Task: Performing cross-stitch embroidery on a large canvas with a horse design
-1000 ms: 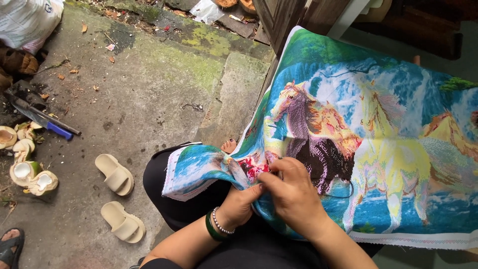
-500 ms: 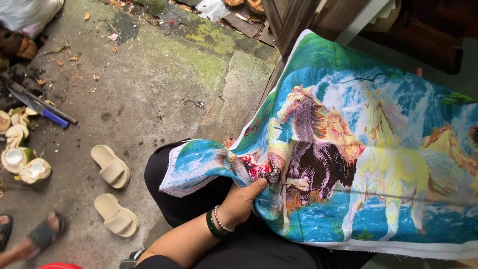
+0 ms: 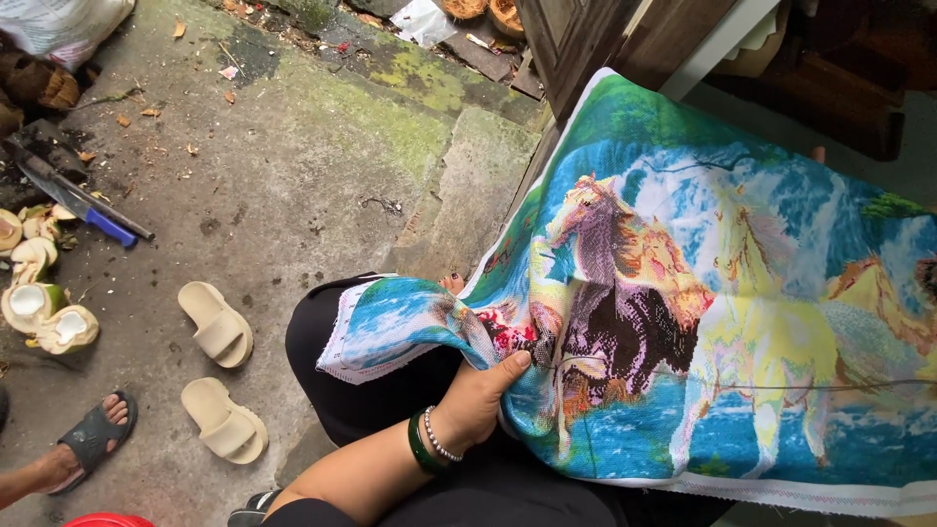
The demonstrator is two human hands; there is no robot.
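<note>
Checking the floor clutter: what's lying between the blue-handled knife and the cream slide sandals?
Head view: only bare, stained concrete floor lies between the blue-handled knife and the cream slide sandals.

The colourful cross-stitch horse cloth (image 3: pixel 683 322) is woven fabric, matt and grainy. The grey concrete floor (image 3: pixel 293 166) looks rough and mossy. The two beige slippers (image 3: pixel 220 371) are smooth matt rubber. The green bangle (image 3: pixel 422 447) is glossy.

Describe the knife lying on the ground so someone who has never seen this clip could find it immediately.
Start at the concrete ground left of the horse embroidery that the left hand grips. Go to the far left edge, just above the cut coconuts. The knife lies there diagonally, the only thing with a bright blue handle.
</note>
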